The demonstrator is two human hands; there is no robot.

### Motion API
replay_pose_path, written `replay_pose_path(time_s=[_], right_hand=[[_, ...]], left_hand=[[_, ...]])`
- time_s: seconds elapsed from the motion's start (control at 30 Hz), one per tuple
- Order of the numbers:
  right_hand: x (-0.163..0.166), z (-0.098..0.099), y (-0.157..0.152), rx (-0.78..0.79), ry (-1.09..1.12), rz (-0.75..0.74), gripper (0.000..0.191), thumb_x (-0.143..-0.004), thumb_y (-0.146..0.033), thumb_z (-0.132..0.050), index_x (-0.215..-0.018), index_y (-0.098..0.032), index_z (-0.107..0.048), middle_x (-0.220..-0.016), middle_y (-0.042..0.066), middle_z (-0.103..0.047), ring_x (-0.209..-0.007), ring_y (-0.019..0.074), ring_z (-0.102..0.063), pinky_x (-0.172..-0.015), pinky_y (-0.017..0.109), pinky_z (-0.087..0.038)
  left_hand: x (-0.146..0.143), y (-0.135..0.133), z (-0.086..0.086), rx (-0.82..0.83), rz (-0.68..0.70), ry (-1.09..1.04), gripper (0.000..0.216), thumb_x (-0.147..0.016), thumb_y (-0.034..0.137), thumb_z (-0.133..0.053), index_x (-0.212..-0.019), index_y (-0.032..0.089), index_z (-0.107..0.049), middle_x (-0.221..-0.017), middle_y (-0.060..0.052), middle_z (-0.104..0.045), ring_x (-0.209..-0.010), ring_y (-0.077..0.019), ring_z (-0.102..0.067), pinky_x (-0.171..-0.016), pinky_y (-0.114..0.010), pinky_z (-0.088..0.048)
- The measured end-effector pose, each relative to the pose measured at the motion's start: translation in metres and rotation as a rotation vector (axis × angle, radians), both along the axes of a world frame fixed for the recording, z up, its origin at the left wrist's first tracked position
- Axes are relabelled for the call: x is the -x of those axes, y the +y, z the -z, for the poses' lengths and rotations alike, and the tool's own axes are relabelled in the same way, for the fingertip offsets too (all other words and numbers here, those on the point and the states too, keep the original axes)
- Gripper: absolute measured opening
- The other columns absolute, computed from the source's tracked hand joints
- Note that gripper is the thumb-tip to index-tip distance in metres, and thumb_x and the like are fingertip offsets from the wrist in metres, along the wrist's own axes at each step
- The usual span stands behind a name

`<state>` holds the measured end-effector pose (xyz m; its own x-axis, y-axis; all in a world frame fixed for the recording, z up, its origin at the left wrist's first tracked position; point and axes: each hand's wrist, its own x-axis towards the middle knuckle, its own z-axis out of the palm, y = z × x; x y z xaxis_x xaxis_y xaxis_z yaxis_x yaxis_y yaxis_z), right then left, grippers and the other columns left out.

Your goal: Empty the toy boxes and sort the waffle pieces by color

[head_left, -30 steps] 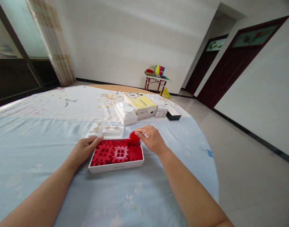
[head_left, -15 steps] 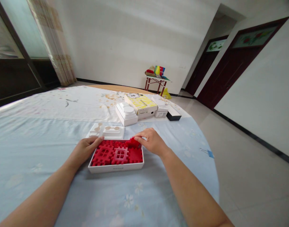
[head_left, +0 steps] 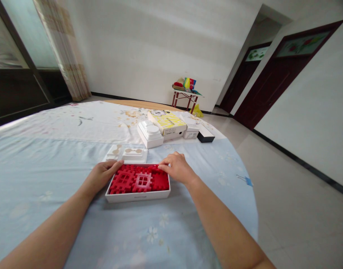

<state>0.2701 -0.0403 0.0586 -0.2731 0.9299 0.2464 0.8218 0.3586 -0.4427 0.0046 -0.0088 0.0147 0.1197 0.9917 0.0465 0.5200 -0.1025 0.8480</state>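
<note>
While 2 hands point(head_left: 101, 177) point(head_left: 177, 167) touch 1 box point(head_left: 121, 198) | 2 window pieces point(head_left: 143, 182) inside

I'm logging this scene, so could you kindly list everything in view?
Table: 1, brown, centre
Cloth: 1, blue and white, on table
Open box: 1, white, on cloth
Blocks: many, red and pink, in open box
Tray: 1, white, beyond open box
Yellow box: 1, yellow, beyond tray
Tiered box: 1, white, beside yellow box
Small box: 1, white, beside yellow box
Black box: 1, black, beside small box
Clip: 1, blue, cloth edge
Side table: 1, white, background
Goods: several, mixed, on side table
Floor: 1, grey, right
Bag: 1, yellow, on floor
Curtain: 1, beige, left
Window: 1, dark frame, left
Doors: 2, maroon, right
Walls: 2, white, background
Left hand: 1, bare, at open box
Right hand: 1, bare, at blocks
</note>
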Motion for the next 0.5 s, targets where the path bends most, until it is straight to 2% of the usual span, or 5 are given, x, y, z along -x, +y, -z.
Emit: replay_pose_path(time_s=[0.1, 0.2, 0.37, 0.5], right_hand=[[-0.002, 0.008, 0.002, 0.14, 0.245, 0.044, 0.014, -0.075, -0.031, -0.064, -0.082, -0.02, -0.069, -0.073, 0.001, -0.067, -0.072, 0.0141, -0.057, -0.07, 0.027, -0.039], [-0.004, 0.015, 0.004, 0.212, 0.413, 0.015, 0.015, -0.074, -0.031, -0.064, -0.077, -0.017, -0.068, -0.069, 0.0, -0.066, -0.065, 0.012, -0.057, -0.064, 0.023, -0.041], [-0.004, 0.025, 0.011, 0.219, 0.499, -0.035, 0.021, -0.075, -0.035, -0.062, -0.075, -0.015, -0.069, -0.068, 0.001, -0.066, -0.064, 0.0115, -0.056, -0.061, 0.021, -0.041], [-0.003, 0.029, 0.014, 0.25, 0.432, 0.037, 0.022, -0.073, -0.037, -0.063, -0.075, -0.016, -0.07, -0.066, 0.001, -0.066, -0.062, 0.0121, -0.056, -0.059, 0.022, -0.04]], left_hand=[[-0.001, -0.001, -0.002, -0.026, -0.013, -0.005, 0.048, -0.067, 0.064, -0.05, -0.064, 0.019, -0.067, -0.063, -0.001, -0.066, -0.067, -0.0205, -0.058, -0.061, -0.024, -0.045], [-0.001, -0.001, -0.002, -0.042, -0.014, -0.002, 0.049, -0.066, 0.065, -0.05, -0.063, 0.019, -0.067, -0.061, -0.001, -0.065, -0.065, -0.0201, -0.058, -0.06, -0.024, -0.045], [0.001, 0.002, 0.001, -0.04, 0.027, 0.016, 0.049, -0.071, 0.063, -0.046, -0.064, 0.018, -0.064, -0.065, -0.001, -0.066, -0.068, -0.0194, -0.059, -0.063, -0.024, -0.045], [0.002, 0.003, 0.001, -0.04, 0.04, 0.038, 0.049, -0.073, 0.062, -0.045, -0.063, 0.018, -0.062, -0.065, 0.0, -0.065, -0.069, -0.0192, -0.059, -0.066, -0.023, -0.045]])
